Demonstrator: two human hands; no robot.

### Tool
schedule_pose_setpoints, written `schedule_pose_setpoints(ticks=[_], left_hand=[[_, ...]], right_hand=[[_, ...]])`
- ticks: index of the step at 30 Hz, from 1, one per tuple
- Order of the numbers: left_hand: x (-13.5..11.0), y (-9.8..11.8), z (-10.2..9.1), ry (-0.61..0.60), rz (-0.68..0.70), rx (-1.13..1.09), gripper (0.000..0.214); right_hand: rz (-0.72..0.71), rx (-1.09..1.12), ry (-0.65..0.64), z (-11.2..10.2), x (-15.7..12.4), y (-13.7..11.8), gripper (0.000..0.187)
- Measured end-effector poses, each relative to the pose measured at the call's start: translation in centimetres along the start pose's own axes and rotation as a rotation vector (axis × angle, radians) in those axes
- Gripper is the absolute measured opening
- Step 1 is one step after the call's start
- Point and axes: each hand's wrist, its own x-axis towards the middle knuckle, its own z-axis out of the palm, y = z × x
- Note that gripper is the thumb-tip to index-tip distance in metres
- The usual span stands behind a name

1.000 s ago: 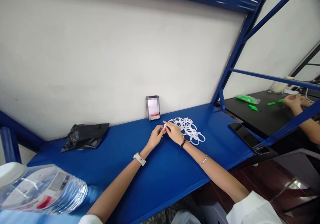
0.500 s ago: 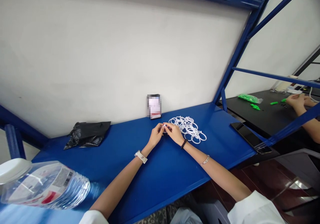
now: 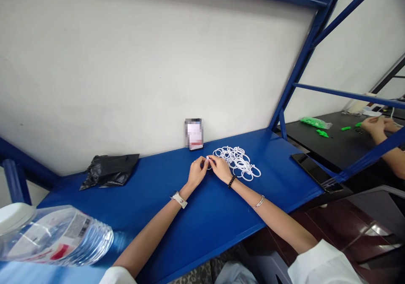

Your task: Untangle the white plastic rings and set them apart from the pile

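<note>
Near the back of the blue table, my left hand (image 3: 197, 171) and my right hand (image 3: 221, 169) meet fingertip to fingertip. Between them they pinch a thin white ring (image 3: 207, 159), much of it covered by the fingers. Both hands are closed, thumbs against forefingers. Just right of my right hand lies a loose pile of similar white rings (image 3: 242, 162), each with a small knob or knot on it. Behind my hands a phone (image 3: 194, 134) with a lit, blurred screen leans upright against the wall.
A black plastic bag (image 3: 110, 170) lies at the left, with a large clear water bottle (image 3: 60, 235) nearer me. A dark phone (image 3: 313, 172) rests at the right edge. Blue frame bars (image 3: 295, 75) rise there. Beyond, another person's hands (image 3: 375, 125) work beside green pieces (image 3: 322, 133).
My hands stay together on the white ring, with only slight shifts of the fingers. The whole view has moved a little.
</note>
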Motion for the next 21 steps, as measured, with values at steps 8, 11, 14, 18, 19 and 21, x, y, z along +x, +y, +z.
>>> schedule_pose_setpoints(ticks=[8, 11, 14, 18, 19, 21], left_hand=[[0.3, -0.5, -0.5, 0.090, -0.058, -0.001, 0.029], [0.9, -1.8, -1.7, 0.252, -0.121, 0.114, 0.033], [1.4, -3.1, -3.0, 0.291, -0.103, 0.341, 0.035], [1.7, -3.9, -4.0, 0.241, -0.126, 0.617, 0.030], [1.7, -3.9, -4.0, 0.234, -0.136, 0.657, 0.030], [1.5, -3.6, -3.8, 0.236, -0.125, 0.708, 0.029]], right_hand=[[-0.055, 0.005, 0.063, -0.6, 0.1, -0.4, 0.026], [-0.112, -0.135, 0.151, -1.5, 0.7, 0.3, 0.030], [-0.103, -0.301, 0.180, -2.2, 1.2, 1.5, 0.029], [-0.071, -0.423, 0.106, -2.1, 1.2, 2.8, 0.018], [-0.065, -0.437, 0.090, -1.9, 1.1, 2.9, 0.016], [-0.056, -0.449, 0.073, -1.7, 1.0, 3.1, 0.014]])
